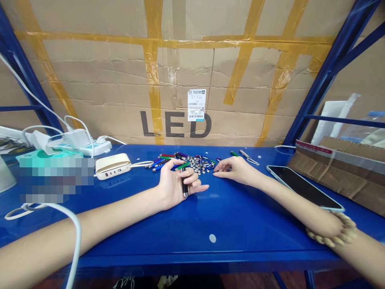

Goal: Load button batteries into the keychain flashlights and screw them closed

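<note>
Two bare hands at a heap of silver metal discs and slim coloured metal cylinders (197,165) on a blue steel workbench (228,224); left hand (173,182) palm up, just in front of the heap, curled around a slim black metal cylinder with a silver end (184,182); right hand (237,170) open and empty, fingertips just right of the heap; black-screened smartphone (303,188) farther right of the heap; white power bank with a gold top (112,164) left of it.
</note>
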Demonstrator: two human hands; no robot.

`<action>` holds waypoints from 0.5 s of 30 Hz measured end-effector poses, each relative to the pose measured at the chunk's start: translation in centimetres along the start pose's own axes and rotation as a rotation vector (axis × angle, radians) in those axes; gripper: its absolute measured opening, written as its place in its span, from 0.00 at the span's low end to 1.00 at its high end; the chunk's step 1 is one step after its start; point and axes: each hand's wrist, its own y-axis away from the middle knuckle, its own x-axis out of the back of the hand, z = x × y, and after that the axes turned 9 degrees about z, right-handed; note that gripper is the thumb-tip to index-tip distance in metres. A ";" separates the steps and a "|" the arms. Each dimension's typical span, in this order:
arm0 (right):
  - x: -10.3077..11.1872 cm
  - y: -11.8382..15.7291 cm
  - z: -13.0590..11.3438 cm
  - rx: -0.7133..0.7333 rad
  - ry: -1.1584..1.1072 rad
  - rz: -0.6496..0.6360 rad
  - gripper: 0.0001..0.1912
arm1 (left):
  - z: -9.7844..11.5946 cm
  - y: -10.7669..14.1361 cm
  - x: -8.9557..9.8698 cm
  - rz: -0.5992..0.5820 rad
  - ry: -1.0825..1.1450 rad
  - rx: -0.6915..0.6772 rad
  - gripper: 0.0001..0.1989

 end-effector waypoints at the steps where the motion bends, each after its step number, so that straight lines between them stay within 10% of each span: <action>1: 0.0 0.0 0.0 -0.003 0.001 -0.002 0.11 | 0.0 0.0 0.0 0.001 -0.016 -0.005 0.16; 15: 0.2 0.1 -0.3 -0.009 0.012 -0.007 0.10 | -1.4 -0.4 -0.2 -0.004 -0.489 -0.252 0.17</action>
